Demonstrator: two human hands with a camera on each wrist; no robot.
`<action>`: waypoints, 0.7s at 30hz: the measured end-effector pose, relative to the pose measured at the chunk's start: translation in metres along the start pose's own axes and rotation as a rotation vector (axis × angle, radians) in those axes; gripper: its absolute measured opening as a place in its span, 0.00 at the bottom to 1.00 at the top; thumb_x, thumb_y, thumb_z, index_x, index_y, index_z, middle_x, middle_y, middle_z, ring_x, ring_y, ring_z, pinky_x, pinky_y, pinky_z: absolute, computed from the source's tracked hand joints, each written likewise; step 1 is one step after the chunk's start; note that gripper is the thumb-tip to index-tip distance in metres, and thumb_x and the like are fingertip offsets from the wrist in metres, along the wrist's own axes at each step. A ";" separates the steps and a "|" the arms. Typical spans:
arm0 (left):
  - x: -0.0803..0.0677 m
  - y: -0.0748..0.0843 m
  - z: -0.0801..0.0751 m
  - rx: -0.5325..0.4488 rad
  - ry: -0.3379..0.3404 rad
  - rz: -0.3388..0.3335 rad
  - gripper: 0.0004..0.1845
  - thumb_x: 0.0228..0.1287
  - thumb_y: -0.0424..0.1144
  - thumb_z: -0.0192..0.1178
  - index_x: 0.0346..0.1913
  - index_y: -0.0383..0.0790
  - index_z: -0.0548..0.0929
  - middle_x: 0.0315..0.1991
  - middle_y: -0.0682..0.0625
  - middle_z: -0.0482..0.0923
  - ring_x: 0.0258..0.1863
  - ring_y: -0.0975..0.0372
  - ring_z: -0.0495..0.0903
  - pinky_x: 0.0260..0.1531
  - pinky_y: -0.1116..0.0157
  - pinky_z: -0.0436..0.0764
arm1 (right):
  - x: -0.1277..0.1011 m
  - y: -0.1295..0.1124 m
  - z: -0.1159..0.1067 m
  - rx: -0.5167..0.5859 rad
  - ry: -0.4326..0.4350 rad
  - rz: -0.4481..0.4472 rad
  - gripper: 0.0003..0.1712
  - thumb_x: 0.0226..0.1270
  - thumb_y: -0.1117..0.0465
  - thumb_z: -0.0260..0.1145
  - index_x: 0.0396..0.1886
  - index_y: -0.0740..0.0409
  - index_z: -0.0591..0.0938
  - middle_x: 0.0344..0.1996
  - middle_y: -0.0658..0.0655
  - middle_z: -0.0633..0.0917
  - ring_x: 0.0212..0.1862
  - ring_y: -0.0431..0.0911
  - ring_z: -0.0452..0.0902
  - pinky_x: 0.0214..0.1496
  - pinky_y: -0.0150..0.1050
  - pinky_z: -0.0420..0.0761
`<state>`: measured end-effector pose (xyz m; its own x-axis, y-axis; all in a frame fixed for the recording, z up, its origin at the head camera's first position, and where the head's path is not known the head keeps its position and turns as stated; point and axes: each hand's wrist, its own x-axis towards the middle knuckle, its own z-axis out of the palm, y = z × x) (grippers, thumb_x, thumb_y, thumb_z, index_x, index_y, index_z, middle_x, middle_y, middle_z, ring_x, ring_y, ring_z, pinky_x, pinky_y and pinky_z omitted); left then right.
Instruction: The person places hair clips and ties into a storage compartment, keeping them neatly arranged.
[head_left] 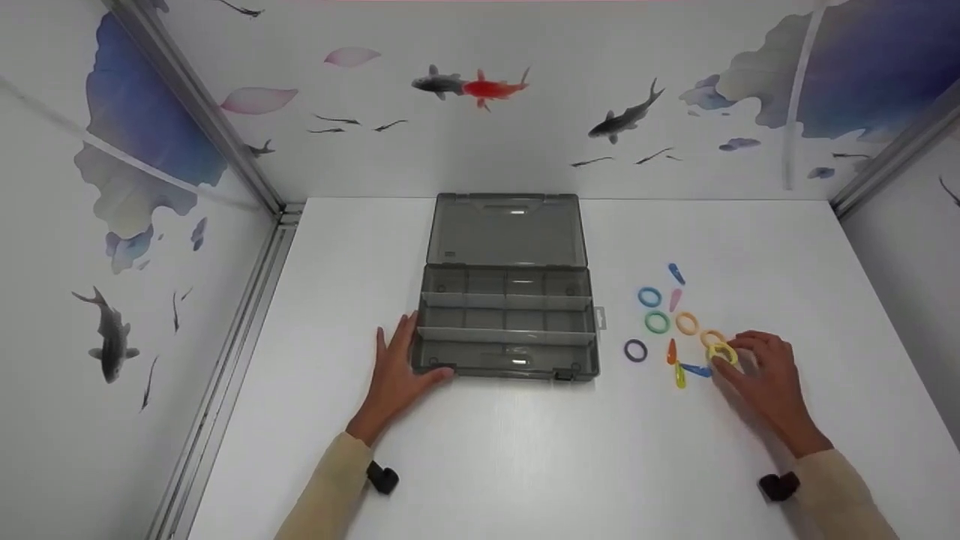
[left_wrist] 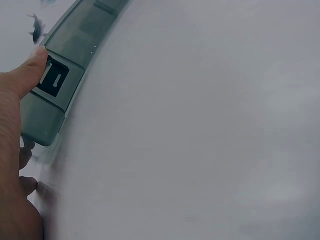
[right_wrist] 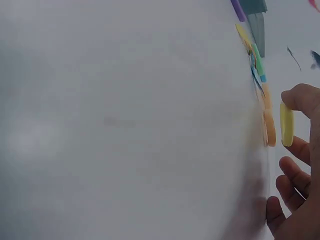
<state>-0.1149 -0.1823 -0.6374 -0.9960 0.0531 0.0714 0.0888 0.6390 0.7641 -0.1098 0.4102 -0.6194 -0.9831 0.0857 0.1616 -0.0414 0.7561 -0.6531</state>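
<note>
A grey see-through organiser box (head_left: 507,330) lies open in the middle of the white table, its lid (head_left: 507,229) folded back. My left hand (head_left: 403,358) rests flat at its front-left corner, fingers straight along the side. In the left wrist view that hand (left_wrist: 20,125) has its thumb on the box (left_wrist: 45,117) by the black latch (left_wrist: 52,77). My right hand (head_left: 731,357) pinches a yellow ring (head_left: 722,352) at the edge of a cluster of rings and clips. The right wrist view shows the hand (right_wrist: 296,122) holding this ring (right_wrist: 286,124) just off the table.
Right of the box lie a blue ring (head_left: 649,297), green ring (head_left: 657,322), orange ring (head_left: 687,323), purple ring (head_left: 635,350) and several small coloured clips (head_left: 676,274). Walls with painted fish close in the table (head_left: 525,465) on three sides.
</note>
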 end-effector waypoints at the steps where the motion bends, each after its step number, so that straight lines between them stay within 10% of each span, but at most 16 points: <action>1: 0.000 0.000 0.000 0.001 0.000 0.000 0.63 0.46 0.70 0.73 0.82 0.63 0.48 0.82 0.47 0.47 0.78 0.36 0.28 0.70 0.30 0.50 | 0.003 -0.001 0.000 -0.005 -0.001 -0.005 0.23 0.67 0.51 0.73 0.50 0.64 0.81 0.59 0.65 0.74 0.65 0.60 0.61 0.61 0.62 0.68; 21: 0.001 -0.001 0.001 0.024 0.007 0.012 0.62 0.46 0.71 0.72 0.82 0.64 0.48 0.81 0.45 0.48 0.78 0.36 0.30 0.70 0.31 0.49 | 0.051 -0.030 0.018 0.038 -0.021 -0.081 0.25 0.66 0.48 0.73 0.51 0.62 0.81 0.58 0.61 0.75 0.65 0.58 0.63 0.64 0.65 0.64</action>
<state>-0.1156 -0.1819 -0.6385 -0.9949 0.0555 0.0846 0.1002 0.6564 0.7477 -0.1620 0.3797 -0.6048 -0.9798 0.0115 0.1996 -0.1272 0.7346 -0.6665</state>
